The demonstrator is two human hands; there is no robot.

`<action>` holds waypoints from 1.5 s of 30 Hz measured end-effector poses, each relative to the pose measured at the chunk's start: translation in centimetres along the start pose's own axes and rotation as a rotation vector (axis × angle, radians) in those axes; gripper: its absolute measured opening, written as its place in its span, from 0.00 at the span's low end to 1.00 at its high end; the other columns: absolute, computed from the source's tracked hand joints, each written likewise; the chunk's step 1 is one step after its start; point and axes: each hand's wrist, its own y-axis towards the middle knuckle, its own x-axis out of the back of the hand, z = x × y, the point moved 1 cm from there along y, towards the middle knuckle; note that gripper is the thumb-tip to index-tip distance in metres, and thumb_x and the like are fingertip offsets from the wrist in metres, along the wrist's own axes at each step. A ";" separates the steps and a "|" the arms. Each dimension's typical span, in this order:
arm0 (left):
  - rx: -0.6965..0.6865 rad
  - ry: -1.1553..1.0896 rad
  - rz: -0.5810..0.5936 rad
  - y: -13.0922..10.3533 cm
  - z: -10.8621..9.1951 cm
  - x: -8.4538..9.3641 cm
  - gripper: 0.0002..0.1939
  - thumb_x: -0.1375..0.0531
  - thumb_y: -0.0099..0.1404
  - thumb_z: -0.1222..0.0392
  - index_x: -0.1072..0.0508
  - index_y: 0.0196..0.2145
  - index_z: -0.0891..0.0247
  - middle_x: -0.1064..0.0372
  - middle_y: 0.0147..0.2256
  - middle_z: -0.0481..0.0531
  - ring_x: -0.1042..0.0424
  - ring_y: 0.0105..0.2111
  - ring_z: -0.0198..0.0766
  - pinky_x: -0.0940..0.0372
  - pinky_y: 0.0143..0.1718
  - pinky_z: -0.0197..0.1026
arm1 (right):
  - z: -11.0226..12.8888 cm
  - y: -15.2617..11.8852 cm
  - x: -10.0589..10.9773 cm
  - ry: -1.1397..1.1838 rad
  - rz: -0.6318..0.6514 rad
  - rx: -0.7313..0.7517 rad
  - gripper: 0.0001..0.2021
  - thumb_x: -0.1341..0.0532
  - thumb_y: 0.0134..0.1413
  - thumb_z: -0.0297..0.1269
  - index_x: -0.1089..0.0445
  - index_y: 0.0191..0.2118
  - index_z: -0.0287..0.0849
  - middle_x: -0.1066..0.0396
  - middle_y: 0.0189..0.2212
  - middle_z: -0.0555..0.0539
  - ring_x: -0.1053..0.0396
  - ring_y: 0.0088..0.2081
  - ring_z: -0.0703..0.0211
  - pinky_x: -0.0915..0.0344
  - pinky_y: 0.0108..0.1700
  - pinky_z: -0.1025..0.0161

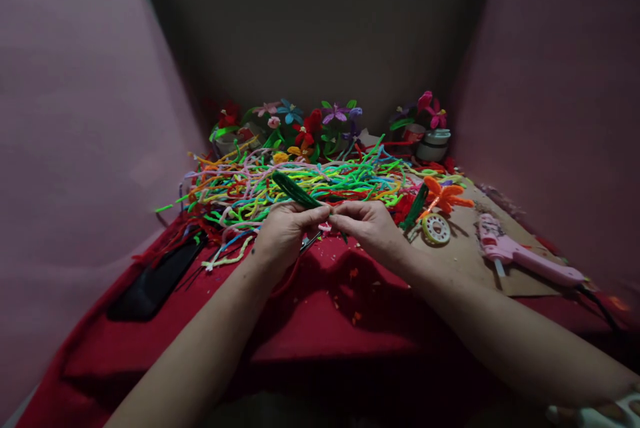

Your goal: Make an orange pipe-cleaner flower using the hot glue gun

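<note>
A dark green pipe-cleaner leaf (pixel 295 189) slants up to the left above the table, its looped end free. My left hand (pixel 285 231) pinches its lower end between thumb and fingertips. My right hand (pixel 369 225) meets it there, thumb and finger closed on the same end, and the exact contact is hidden by the fingertips. Under my left hand part of a metal tool (pixel 311 241), perhaps scissors, shows. To the right of my right hand are another dark green pipe-cleaner piece (pixel 416 208), an orange pipe-cleaner flower (pixel 447 196) and a yellow-rimmed spool (pixel 436 229).
A heap of coloured pipe cleaners (pixel 240 185) spreads behind my hands, with finished flowers (pixel 335 113) at the back. A black phone (pixel 155 279) lies left. On a brown board (pixel 465 251) at right rests a pink glue gun (pixel 530 260). Red cloth (pixel 320 328) covers the table.
</note>
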 end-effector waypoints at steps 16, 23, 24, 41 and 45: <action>-0.208 0.149 -0.106 -0.7 -0.8 -1.1 0.09 0.35 0.49 0.58 0.23 0.27 0.65 0.28 0.25 0.49 0.32 0.26 0.34 0.37 0.30 0.36 | -0.3 -0.1 -0.4 -0.004 -0.054 -0.057 0.11 0.43 0.43 0.32 0.37 0.14 0.39 0.41 0.12 0.55 0.46 0.17 0.70 0.49 0.22 0.69; -0.510 0.366 -0.397 -0.6 -1.7 -0.2 0.04 0.36 0.50 0.60 0.24 0.25 0.63 0.32 0.24 0.47 0.35 0.25 0.32 0.42 0.24 0.33 | 0.2 -0.9 -1.3 -0.060 -0.090 -0.152 0.10 0.45 0.41 0.29 0.37 0.14 0.39 0.41 0.11 0.55 0.45 0.16 0.70 0.48 0.21 0.70; -0.523 0.378 -0.411 -0.6 -2.0 -0.2 0.04 0.36 0.51 0.60 0.24 0.24 0.63 0.33 0.23 0.47 0.36 0.24 0.31 0.42 0.24 0.33 | 0.5 -1.0 -1.1 -0.084 -0.093 -0.137 0.11 0.45 0.42 0.29 0.38 0.14 0.39 0.41 0.11 0.55 0.44 0.16 0.69 0.47 0.21 0.70; -0.295 -0.038 -0.350 0.8 -1.8 1.2 0.10 0.38 0.51 0.59 0.27 0.30 0.69 0.35 0.21 0.46 0.42 0.14 0.24 0.49 0.14 0.29 | -0.7 0.1 9.7 -1.087 -0.649 -0.257 0.22 0.47 0.49 0.34 0.35 0.51 0.35 0.26 0.34 0.36 0.29 0.36 0.47 0.39 0.36 0.59; -0.185 0.158 -0.289 0.7 -1.7 1.4 0.12 0.39 0.51 0.56 0.27 0.32 0.68 0.36 0.20 0.45 0.41 0.15 0.26 0.47 0.15 0.30 | 0.4 -0.3 8.9 -1.302 -0.540 -0.364 0.21 0.51 0.55 0.44 0.31 0.47 0.38 0.26 0.32 0.34 0.29 0.37 0.41 0.39 0.34 0.56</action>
